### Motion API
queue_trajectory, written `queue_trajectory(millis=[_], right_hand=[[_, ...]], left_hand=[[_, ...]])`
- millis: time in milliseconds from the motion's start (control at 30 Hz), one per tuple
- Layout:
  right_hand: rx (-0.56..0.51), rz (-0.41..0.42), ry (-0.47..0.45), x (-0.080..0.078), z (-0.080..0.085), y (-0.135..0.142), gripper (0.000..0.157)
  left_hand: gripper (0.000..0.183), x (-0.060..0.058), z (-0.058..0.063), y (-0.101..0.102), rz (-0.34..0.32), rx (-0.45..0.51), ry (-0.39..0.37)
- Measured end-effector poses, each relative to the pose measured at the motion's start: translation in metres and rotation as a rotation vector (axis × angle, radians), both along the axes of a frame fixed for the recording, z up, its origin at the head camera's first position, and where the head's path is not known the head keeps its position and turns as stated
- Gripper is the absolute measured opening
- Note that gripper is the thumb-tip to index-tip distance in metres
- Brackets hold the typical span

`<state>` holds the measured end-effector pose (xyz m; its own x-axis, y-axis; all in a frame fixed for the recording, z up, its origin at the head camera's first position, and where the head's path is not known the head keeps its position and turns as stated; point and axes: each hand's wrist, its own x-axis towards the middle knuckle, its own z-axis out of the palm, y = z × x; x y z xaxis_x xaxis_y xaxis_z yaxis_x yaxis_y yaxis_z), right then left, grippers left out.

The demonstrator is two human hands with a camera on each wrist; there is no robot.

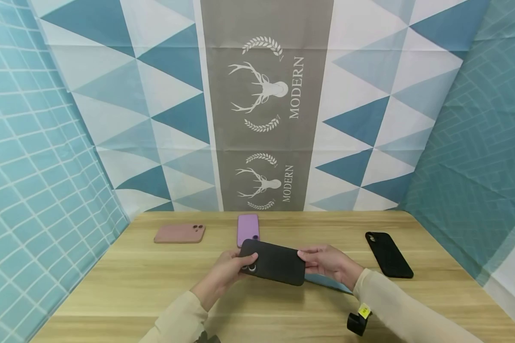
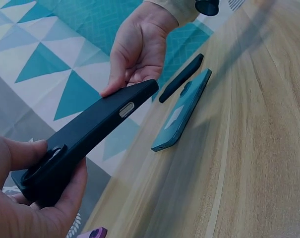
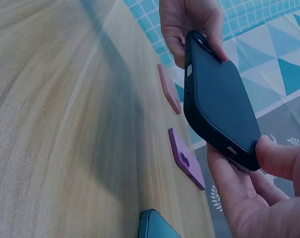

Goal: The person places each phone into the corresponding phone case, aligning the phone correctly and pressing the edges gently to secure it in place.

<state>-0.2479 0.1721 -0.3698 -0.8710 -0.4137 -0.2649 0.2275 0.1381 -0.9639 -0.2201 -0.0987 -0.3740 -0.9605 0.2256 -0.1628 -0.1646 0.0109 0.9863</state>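
A black phone case (image 1: 279,263) is held above the table, its back turned up, by both hands. My left hand (image 1: 228,271) grips the camera-hole end, thumb on the back and fingers beneath. At the other end my right hand (image 1: 328,262) pinches the edge between thumb and fingers. In the left wrist view a slot in the case's long side (image 2: 126,109) looks pale. Below the right hand lies a blue phone (image 2: 182,114) flat on the wood, partly hidden in the head view.
On the wooden table (image 1: 124,290) lie a pink phone (image 1: 178,233) at the back left, a purple phone (image 1: 248,228) behind the held case, and another black phone case (image 1: 388,255) at the right. Patterned cloth (image 1: 266,119) hangs behind and at both sides.
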Motion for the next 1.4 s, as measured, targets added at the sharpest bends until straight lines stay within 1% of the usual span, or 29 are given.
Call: queue_trajectory(millis=[100, 400, 633, 800, 1000, 1200, 1400], right_hand=[[0.004, -0.009, 0.000, 0.0014, 0.0001, -0.0005, 0.056], [0.000, 0.010, 0.019, 0.0015, 0.0014, -0.0011, 0.053], [-0.010, 0.007, 0.005, 0.0023, 0.0029, -0.0007, 0.055], [0.002, 0.011, 0.010, 0.0027, 0.0022, 0.0006, 0.055], [0.003, -0.005, 0.002, 0.0041, 0.0000, 0.0021, 0.055], [-0.013, -0.008, -0.007, 0.0039, -0.0008, 0.0031, 0.053], [-0.012, -0.023, 0.007, 0.0054, -0.0006, 0.0026, 0.050]], left_hand=[[0.045, 0.0006, 0.0014, 0.0008, -0.002, -0.005, 0.002], [0.044, 0.0024, 0.0050, 0.0011, -0.003, -0.007, 0.008], [0.042, 0.0008, 0.0037, 0.0009, -0.006, 0.015, 0.005], [0.043, 0.0002, 0.0015, 0.0015, 0.000, 0.010, -0.003], [0.042, 0.0026, -0.0007, 0.0024, -0.005, 0.025, -0.020], [0.041, 0.0059, -0.0001, 0.0030, 0.002, 0.026, -0.017], [0.042, 0.0064, 0.0003, 0.0030, -0.009, 0.011, -0.011]])
